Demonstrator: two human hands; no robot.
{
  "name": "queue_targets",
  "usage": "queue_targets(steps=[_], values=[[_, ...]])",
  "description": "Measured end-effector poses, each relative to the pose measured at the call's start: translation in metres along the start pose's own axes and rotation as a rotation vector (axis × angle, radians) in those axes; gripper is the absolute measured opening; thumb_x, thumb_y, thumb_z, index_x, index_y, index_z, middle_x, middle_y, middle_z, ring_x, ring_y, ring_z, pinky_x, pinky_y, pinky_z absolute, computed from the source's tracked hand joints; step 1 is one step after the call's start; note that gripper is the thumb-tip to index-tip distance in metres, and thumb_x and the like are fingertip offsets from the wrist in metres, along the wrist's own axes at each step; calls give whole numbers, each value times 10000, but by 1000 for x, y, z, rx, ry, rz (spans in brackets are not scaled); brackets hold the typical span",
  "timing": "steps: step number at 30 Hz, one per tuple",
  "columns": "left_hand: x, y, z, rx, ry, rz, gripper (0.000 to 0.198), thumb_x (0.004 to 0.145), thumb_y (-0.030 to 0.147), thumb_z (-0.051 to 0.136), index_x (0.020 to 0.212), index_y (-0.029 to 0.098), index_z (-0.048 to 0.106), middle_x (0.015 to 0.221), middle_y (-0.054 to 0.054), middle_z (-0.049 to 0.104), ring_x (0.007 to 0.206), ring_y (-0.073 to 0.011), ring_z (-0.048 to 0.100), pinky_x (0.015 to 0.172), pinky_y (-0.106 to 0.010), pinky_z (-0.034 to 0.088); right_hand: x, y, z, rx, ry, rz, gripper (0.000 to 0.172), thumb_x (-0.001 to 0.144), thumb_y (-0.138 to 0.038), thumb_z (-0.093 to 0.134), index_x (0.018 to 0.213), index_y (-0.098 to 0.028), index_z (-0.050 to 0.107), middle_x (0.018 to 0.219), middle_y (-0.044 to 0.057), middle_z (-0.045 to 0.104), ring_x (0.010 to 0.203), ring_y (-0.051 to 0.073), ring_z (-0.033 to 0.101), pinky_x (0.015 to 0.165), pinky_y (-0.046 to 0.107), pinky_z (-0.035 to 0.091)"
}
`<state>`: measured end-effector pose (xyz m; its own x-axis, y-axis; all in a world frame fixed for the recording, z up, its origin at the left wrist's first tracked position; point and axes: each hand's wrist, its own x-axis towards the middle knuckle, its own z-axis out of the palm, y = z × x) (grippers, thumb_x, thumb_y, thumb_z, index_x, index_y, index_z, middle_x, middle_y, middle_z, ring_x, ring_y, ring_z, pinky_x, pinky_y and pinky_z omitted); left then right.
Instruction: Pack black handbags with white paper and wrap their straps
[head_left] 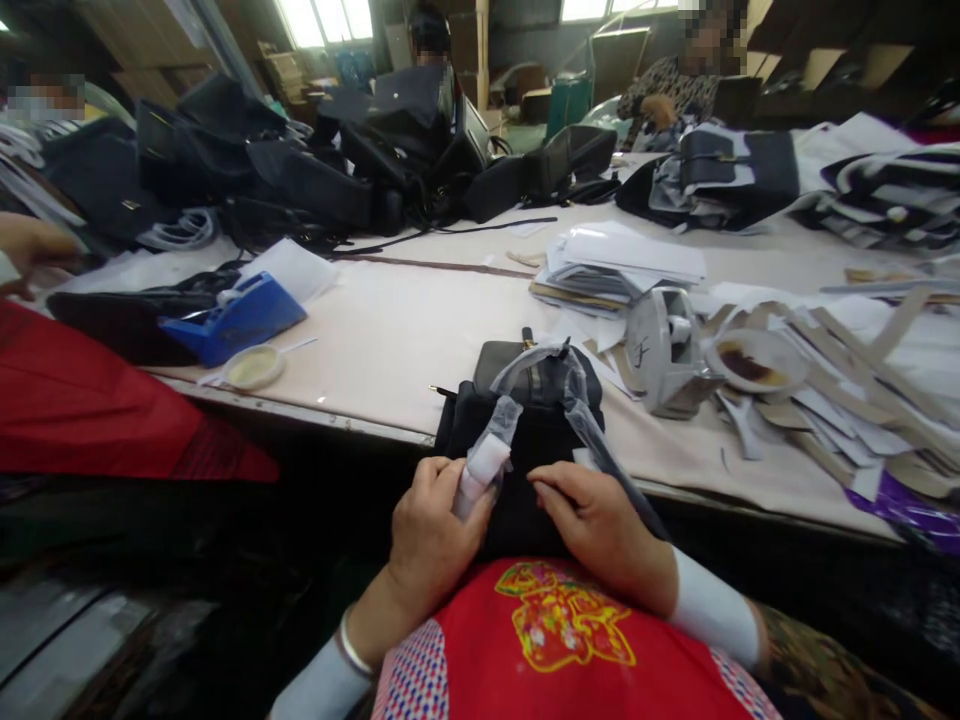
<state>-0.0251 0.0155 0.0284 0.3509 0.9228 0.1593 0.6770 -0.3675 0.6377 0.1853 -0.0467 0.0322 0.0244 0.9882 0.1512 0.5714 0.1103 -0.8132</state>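
A small black bag (502,362) rests at the table's front edge, leaning toward my body, its flap facing up. Clear plastic film covers its looped strap (577,390). My left hand (435,530) is closed around a strap end (486,458) wrapped in film and white padding. On the bag's other side, my right hand (604,515) has thumb and forefinger pressed together close to the black surface. What it pinches, if anything, is too small to tell.
A tape dispenser (664,350) stands right of the bag, beside a glue dish (757,360) and scattered strips. Stacked white sheets (630,255) lie behind. Leftward are a blue holder (236,318) and a small dish (255,368). Black bags (405,130) pile up beyond; co-workers are nearby.
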Motion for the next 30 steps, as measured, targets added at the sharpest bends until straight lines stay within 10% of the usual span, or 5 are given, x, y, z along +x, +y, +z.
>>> queue_targets(steps=[4,10,16,22,30], values=[[5,-4,-5,-80,-65,-15,314,975,384,533,1218,213,634,1007,-66,740,873,-212,700,751,-293,534,-22,20,-41,-133,261,-54,184,956,-240,548,1059,-213,698,947,78,737,850,201,698,802,314,544],[11,-10,-9,555,48,193,357,950,495,560,1024,180,711,767,-54,669,675,-219,644,564,-299,408,-63,62,-67,-218,380,121,191,964,-229,522,1048,-193,690,985,88,729,910,215,691,853,349,548],[30,18,-16,269,105,473,226,934,314,623,1124,196,660,926,-65,685,829,-220,658,773,-342,505,-114,99,-64,-333,412,230,230,952,-214,495,1083,-164,677,1053,119,697,991,237,656,917,375,524],[37,86,26,-126,-406,516,153,953,246,557,1017,196,686,851,-43,646,767,-167,631,693,-282,512,-132,128,-45,-573,119,554,303,892,-228,544,1146,-133,681,1104,178,632,1046,313,568,938,435,421],[35,121,63,-202,-821,479,202,945,267,543,968,186,727,866,-62,693,804,-179,648,760,-296,509,-129,122,-51,-142,51,628,237,904,-200,450,778,-154,645,785,79,680,783,210,634,755,307,463]])
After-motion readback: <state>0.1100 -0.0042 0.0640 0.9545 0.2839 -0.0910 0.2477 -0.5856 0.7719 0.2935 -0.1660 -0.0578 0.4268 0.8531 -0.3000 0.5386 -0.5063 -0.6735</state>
